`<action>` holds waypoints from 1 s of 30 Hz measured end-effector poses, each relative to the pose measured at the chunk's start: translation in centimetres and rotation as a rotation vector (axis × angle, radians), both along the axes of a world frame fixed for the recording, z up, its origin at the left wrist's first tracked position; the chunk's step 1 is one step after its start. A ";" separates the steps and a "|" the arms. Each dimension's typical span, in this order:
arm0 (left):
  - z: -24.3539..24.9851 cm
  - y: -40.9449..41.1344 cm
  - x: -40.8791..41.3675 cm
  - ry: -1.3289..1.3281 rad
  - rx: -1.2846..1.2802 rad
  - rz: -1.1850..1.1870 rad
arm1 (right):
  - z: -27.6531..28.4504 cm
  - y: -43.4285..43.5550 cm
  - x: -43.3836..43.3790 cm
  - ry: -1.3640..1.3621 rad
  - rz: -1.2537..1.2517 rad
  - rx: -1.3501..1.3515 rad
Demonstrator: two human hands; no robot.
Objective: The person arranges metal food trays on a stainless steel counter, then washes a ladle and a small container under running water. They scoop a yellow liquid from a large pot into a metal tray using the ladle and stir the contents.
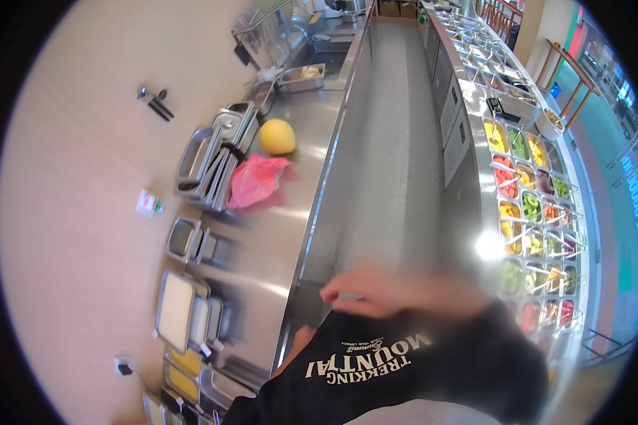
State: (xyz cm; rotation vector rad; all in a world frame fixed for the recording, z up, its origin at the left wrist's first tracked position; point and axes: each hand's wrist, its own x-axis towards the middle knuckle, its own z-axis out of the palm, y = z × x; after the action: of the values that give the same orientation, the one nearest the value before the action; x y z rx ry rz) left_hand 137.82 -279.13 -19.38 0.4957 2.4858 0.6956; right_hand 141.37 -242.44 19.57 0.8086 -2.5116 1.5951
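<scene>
My right hand [364, 292] is held in front of my black shirt, above the aisle floor [383, 159]. It is blurred, with a gap between thumb and fingers and nothing visible in it. Of my left arm, only a strip of skin [296, 342] shows beside the front edge of the steel counter [292, 228]; whether its hand is open or shut is hidden. On that counter lie a crumpled pink plastic bag [258, 180] and a round yellow fruit [276, 136], perhaps a pomelo. Steel pans [196, 154] stand behind the bag.
To my right runs a serving counter with steel pans of cut fruit [505, 175] and tongs. Stacked trays [175, 311] and smaller pans [183, 239] line the wall at left. Farther along are a pan with food [303, 78] and a sink [324, 53].
</scene>
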 end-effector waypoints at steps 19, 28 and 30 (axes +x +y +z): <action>9.0 69.1 -45.3 0.009 0.127 -0.523 | 12.5 40.0 -25.8 0.643 0.044 -0.279; 3.8 89.7 -59.7 -0.016 -0.130 -0.739 | 11.1 63.6 -39.6 0.749 0.082 -0.307; 1.7 91.1 -62.4 0.007 -0.173 -0.734 | 11.4 69.0 -42.1 0.776 0.133 -0.282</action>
State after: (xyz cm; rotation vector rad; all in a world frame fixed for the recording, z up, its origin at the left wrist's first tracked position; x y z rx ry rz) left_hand 75.47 -188.04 -17.70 1.2414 2.1015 0.1803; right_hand 99.31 -173.45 30.93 1.2599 -1.6834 1.2709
